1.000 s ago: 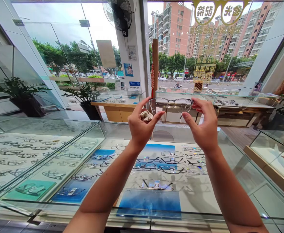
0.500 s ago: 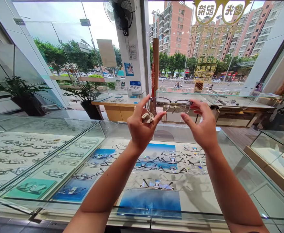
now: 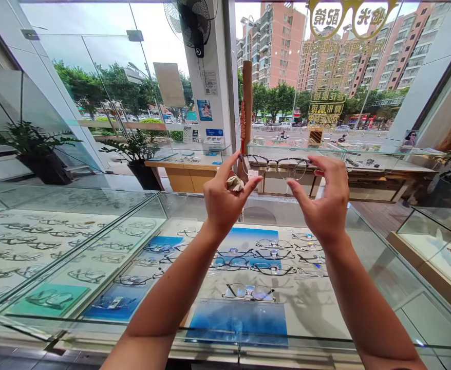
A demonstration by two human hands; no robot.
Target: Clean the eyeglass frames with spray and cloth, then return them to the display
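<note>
A pair of eyeglasses (image 3: 273, 162) with a dark upper rim and clear lenses is raised level above the glass counter. My left hand (image 3: 225, 198) grips its left end between forefinger and thumb. Tucked in the same palm is a crumpled pale cloth (image 3: 235, 183), mostly covered by the fingers. At the opposite end my right hand (image 3: 323, 198) has its forefinger at the right corner of the frame, the thumb low near the right lens. The temples are hard to make out behind the lenses.
Below my arms, a glass display case (image 3: 310, 308) holds rows of eyeglasses (image 3: 248, 292) on white and blue panels. Another glass case (image 3: 29, 246) adjoins at left. Beyond stand a wooden-fronted counter (image 3: 187, 177), potted plants (image 3: 144, 169) and a wall fan (image 3: 190, 25).
The eyeglasses have turned slightly, so the front faces me more squarely and looks wider. My right hand has shifted a little to the right; the left has moved only slightly.
</note>
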